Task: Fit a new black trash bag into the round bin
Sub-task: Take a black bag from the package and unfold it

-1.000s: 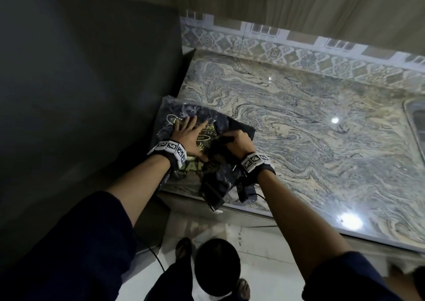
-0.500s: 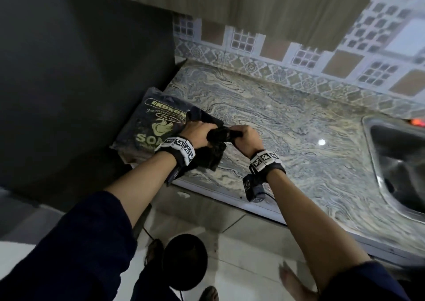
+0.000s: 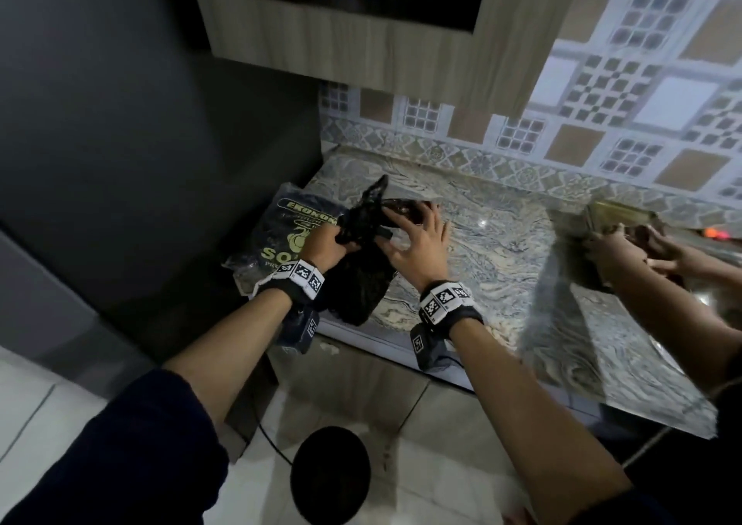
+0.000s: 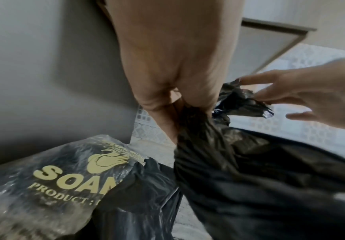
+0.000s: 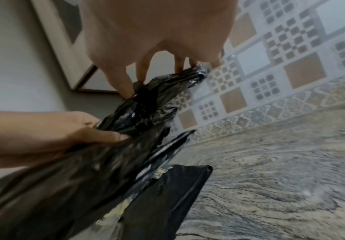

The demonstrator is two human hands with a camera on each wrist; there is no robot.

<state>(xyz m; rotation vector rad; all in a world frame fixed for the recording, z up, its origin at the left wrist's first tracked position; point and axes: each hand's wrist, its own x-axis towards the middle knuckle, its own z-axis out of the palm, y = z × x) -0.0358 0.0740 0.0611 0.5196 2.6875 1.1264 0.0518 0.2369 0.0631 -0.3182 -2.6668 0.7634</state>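
The left hand (image 3: 321, 243) grips a crumpled black trash bag (image 3: 363, 279) by its gathered neck, fingers curled tight around the plastic, and holds it up above the front left part of the marbled counter (image 3: 498, 251), so that the body of the bag hangs down past the counter's front edge. In the left wrist view the same left hand (image 4: 173, 65) bunches the black trash bag (image 4: 249, 170) into a narrow twist just below the knuckles. The right hand (image 3: 417, 243) is spread, its fingers nearly straight, and their tips touch the loose upper edge of the bag beside the left hand; the right wrist view shows the fingertips (image 5: 124, 87) of the right hand (image 5: 157, 32) meeting the crinkled top of the black trash bag (image 5: 89, 162), though whether they pinch it cannot be told. Below the lifted bag, a clear pack of trash bags (image 3: 281, 235) with gold lettering lies flat on the counter's left end against a dark wall panel (image 3: 140, 143); black folded plastic spills from its torn opening. A round black bin (image 3: 330, 480) stands on the tiled floor (image 3: 36, 400) below the counter's edge, between the person's forearms. Patterned tiles (image 3: 602, 95) cover the wall behind the counter, and a wooden cabinet (image 3: 361, 43) hangs above. At the right, a second person's hands (image 3: 626, 243) work near a sink, blurred.
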